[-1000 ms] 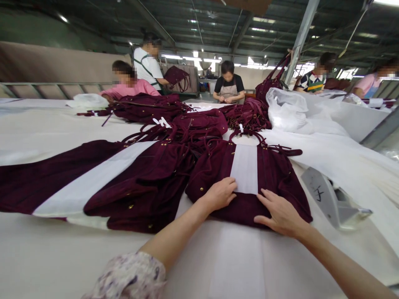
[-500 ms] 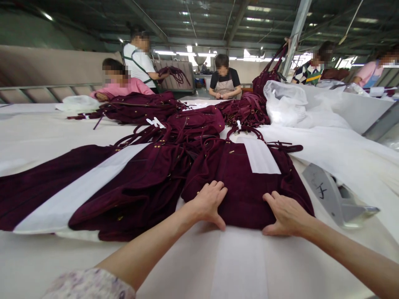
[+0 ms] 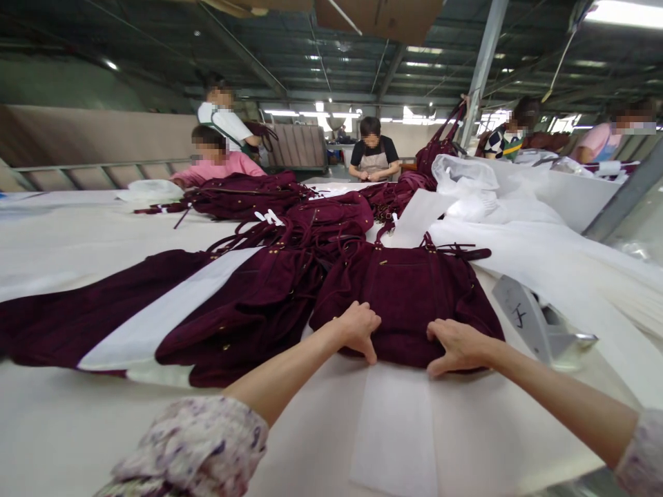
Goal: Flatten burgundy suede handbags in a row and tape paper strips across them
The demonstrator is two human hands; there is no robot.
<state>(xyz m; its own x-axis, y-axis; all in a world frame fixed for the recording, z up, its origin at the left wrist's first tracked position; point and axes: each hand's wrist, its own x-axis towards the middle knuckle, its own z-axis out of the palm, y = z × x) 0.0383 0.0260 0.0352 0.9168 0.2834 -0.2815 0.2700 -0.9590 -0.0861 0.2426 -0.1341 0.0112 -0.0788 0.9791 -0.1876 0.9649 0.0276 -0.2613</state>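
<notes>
A dark maroon handbag (image 3: 401,297) lies flat before me, its handles pointing away. My left hand (image 3: 358,330) grips its lower edge left of the middle, fingers on top and thumb at the edge. On the right part of that edge, my right hand (image 3: 458,346) holds the bag the same way. A white paper strip (image 3: 396,428) comes out from under the bag toward me. Beyond its top edge, a white sheet (image 3: 425,208) stands up between the handles. To the left lies another maroon bag (image 3: 259,304) beside a long white paper strip (image 3: 170,310).
A grey metal piece with black marking (image 3: 523,310) stands right of the handbag. Farther back are piled maroon bags (image 3: 243,193) and clear plastic bags (image 3: 466,183). Several people work around the table, one in a dark apron-covered shirt (image 3: 376,157) straight ahead.
The white sheet that lay over the upper front of the handbag is now raised behind its top edge. Both hands keep their hold on the lower edge. The view has shifted slightly.
</notes>
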